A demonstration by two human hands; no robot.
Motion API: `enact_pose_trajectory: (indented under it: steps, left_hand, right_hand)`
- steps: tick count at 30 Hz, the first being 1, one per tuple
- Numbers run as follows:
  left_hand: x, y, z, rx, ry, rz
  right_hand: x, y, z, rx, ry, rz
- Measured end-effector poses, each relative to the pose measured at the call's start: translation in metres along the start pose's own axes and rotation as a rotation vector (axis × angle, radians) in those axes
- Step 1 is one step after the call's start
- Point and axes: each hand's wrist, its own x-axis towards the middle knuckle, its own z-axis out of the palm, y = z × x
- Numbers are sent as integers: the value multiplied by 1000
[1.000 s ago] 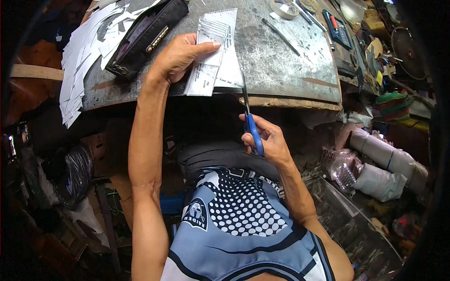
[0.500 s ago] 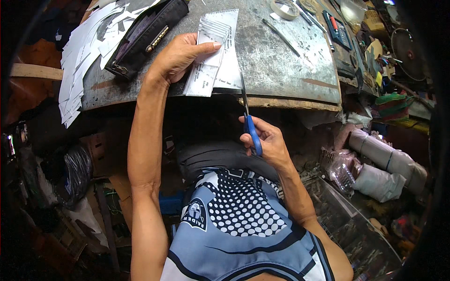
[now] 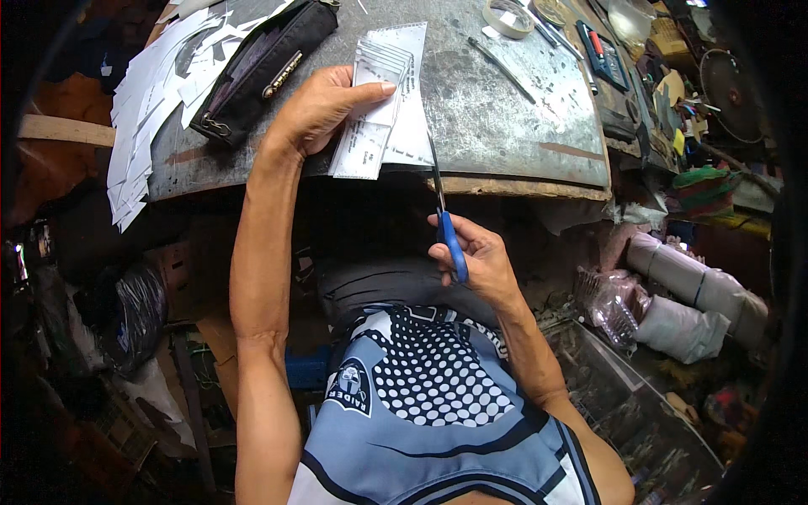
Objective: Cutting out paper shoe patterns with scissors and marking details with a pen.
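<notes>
My left hand (image 3: 324, 108) grips a fanned stack of white printed paper pieces (image 3: 364, 139), thumb on top, fingers hidden beneath. A wider white sheet (image 3: 410, 126) sticks out to the right of the stack, under it. In my right hand (image 3: 480, 257) is a pair of blue-handled scissors (image 3: 453, 244), pointing away from me. The scissors' blades lie along the right edge of the wider sheet, near its lower corner. Both the papers and the blades are over the near edge of the metal-topped table (image 3: 513, 135).
White paper strips (image 3: 156, 101) pile up at the table's left, beside an open black pouch (image 3: 261, 71). A dark slim tool (image 3: 502, 69), a tape roll (image 3: 509, 17) and a blue-cased meter (image 3: 603, 55) lie to the right. Plastic-wrapped rolls (image 3: 682, 282) sit below at right.
My head view has shifted slightly, and the papers sit a little lower in the picture. Both hands keep their holds, with the scissors still at the sheet's right edge.
</notes>
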Motion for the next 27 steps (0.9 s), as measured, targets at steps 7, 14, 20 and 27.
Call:
enact_pose_trajectory:
  steps: [7, 14, 20, 27]
  left_hand:
    - [-13, 7, 15, -1, -31, 17]
    - [-17, 8, 28, 37, -50, 25]
    - [-19, 7, 36, 91, -51, 28]
    - [-23, 10, 44, 100, -44, 44]
  right_hand:
    - [-10, -2, -1, -54, -10, -20]
    - [-12, -1, -9, -39, -30, -28]
    - [-11, -3, -11, -40, -26, -72]
    - [-11, -3, -11, -30, -17, -90]
